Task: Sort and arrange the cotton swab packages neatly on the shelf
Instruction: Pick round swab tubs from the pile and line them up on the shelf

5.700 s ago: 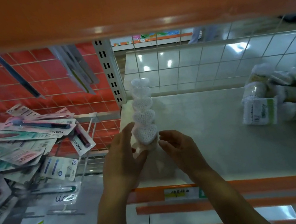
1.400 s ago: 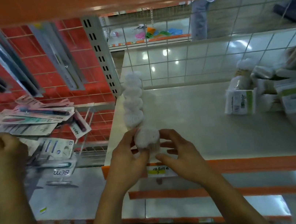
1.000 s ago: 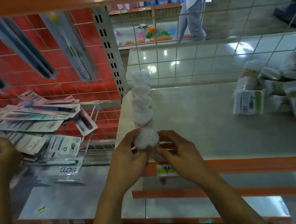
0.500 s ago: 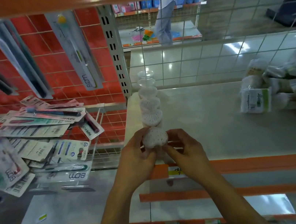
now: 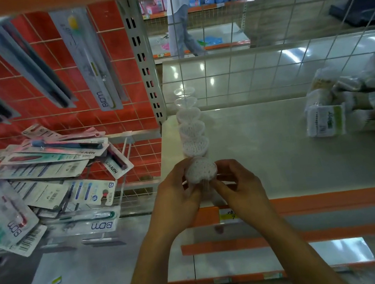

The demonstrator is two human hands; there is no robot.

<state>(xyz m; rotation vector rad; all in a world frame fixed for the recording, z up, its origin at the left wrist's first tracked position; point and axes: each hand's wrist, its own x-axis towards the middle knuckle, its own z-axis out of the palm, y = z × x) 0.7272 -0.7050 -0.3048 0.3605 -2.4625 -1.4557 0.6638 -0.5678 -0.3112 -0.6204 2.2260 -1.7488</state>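
A heart-shaped clear box of cotton swabs (image 5: 201,169) stands at the front left corner of the white shelf (image 5: 268,154). My left hand (image 5: 177,192) grips its left side and my right hand (image 5: 236,184) pinches its right side. Behind it, a straight row of the same heart-shaped boxes (image 5: 192,129) runs back along the shelf's left edge to the wire grid. A loose heap of bagged and boxed swab packages (image 5: 351,107) lies at the shelf's right end.
Left of the upright post (image 5: 142,58), a wire basket holds a jumble of toothbrush packs (image 5: 48,177), with more toothbrushes hanging on the red grid above. An orange shelf edge (image 5: 312,204) runs below my hands. A person walks in the far aisle (image 5: 179,23).
Both hands stayed on the front heart-shaped box. Another person's arm seen at the left about a second ago has left the view. The camera tilted up slightly.
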